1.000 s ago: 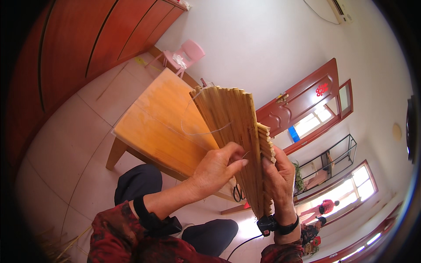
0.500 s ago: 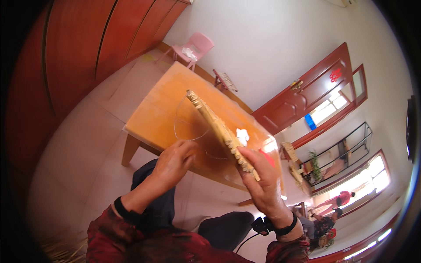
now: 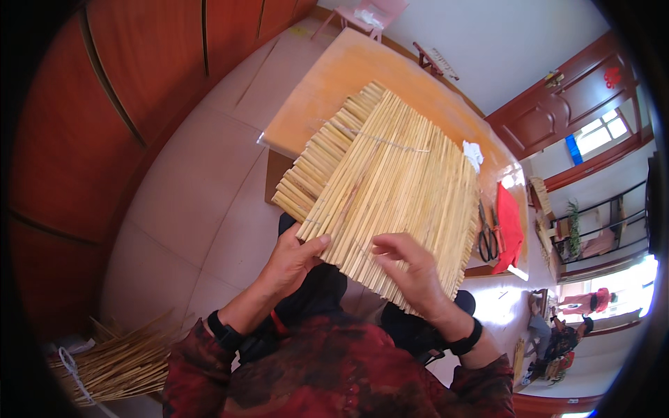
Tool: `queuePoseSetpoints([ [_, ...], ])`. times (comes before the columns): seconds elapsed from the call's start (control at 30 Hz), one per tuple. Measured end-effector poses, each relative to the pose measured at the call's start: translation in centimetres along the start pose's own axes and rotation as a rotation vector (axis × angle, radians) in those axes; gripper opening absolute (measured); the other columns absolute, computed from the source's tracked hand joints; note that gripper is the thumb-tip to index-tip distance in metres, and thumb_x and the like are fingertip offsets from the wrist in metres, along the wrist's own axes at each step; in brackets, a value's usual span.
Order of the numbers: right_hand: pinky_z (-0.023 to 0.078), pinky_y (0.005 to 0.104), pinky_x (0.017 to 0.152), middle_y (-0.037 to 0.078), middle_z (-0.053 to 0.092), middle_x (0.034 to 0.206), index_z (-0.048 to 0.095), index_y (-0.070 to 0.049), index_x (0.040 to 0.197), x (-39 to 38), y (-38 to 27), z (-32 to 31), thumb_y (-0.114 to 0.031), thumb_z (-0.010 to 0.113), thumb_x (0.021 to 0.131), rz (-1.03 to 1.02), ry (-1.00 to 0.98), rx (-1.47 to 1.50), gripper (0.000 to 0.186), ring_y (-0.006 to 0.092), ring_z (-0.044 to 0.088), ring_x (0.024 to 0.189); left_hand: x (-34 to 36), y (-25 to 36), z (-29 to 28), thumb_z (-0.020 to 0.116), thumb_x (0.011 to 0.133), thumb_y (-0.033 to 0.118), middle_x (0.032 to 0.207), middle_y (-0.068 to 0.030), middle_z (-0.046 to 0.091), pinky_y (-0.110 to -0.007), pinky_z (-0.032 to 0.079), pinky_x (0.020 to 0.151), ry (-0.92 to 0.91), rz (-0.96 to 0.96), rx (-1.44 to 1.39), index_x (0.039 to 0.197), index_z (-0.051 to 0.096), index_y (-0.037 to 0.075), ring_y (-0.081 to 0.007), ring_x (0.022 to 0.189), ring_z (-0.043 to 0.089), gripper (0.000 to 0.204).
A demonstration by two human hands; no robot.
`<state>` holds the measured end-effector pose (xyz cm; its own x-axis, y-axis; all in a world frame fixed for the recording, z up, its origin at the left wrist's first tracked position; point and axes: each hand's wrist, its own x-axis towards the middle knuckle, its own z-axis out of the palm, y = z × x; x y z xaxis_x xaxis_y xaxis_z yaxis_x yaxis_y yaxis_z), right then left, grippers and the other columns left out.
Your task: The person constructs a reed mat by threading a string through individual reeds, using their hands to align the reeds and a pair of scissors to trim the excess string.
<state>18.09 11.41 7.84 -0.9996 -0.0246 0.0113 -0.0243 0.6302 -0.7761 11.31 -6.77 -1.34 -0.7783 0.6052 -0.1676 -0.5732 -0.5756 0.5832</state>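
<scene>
A mat of straw-coloured reed stalks [image 3: 397, 167] tied side by side with thin string lies tilted over my lap and the table's near part. A second layer of stalks [image 3: 327, 160] shows beneath its left side, at an angle to the top layer. My left hand [image 3: 293, 259] grips the mat's near left corner, thumb on top and fingers hidden underneath. Over the near right part hovers or rests my right hand [image 3: 411, 270], its fingers bent and apart, holding nothing I can see. Whether it touches the stalks I cannot tell.
On the orange table [image 3: 334, 63] are black-handled scissors [image 3: 487, 240], a red cloth [image 3: 509, 230] and crumpled white tissue [image 3: 473, 155]. A tied bundle of loose stalks [image 3: 125, 366] lies on the floor at near left. A pink chair [image 3: 390, 10] stands beyond. Other people [image 3: 564, 341] are far right.
The mat, held edge-on before, now shows its broad face. My left hand has gone from free to gripping its corner; my right hand has let go of its edge. My view has shifted.
</scene>
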Motion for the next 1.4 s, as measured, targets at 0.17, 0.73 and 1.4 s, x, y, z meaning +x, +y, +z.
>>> queuePoseSetpoints([
  [0.17,0.049,0.0313,0.068,0.014,0.057,0.085,0.058,-0.002,0.096,1.1,0.7,-1.0,-0.007,0.059,0.081,0.072,-0.071,-0.154,0.016,0.0279,0.059,0.077,0.1,0.2,-0.9,0.055,0.085,0.007,0.117,-0.0115,0.053,-0.036,0.047,0.089,0.025,-0.059,0.033,0.123,0.041,-0.003,-0.0203,0.105,0.055,0.042],
  [0.73,0.046,0.0277,0.055,0.008,0.057,0.064,0.056,-0.001,0.071,3.6,1.6,0.9,-0.005,0.058,0.073,0.109,-0.192,-0.261,0.006,0.0173,0.056,0.057,0.7,-0.9,-1.9,0.058,0.084,0.004,0.112,-0.0066,0.054,-0.025,0.044,0.082,0.042,-0.068,0.023,0.121,0.042,-0.001,-0.0118,0.095,0.055,0.04],
  [1.4,0.044,0.0212,0.057,0.005,0.061,0.075,0.065,0.0,0.083,3.1,2.6,-1.6,-0.015,0.062,0.082,0.334,-0.638,0.303,0.015,0.009,0.056,0.064,1.0,-1.3,-2.4,0.058,0.082,0.001,0.117,-0.0108,0.054,-0.031,0.04,0.095,0.089,-0.063,0.012,0.12,0.044,-0.004,-0.0175,0.108,0.052,0.04],
])
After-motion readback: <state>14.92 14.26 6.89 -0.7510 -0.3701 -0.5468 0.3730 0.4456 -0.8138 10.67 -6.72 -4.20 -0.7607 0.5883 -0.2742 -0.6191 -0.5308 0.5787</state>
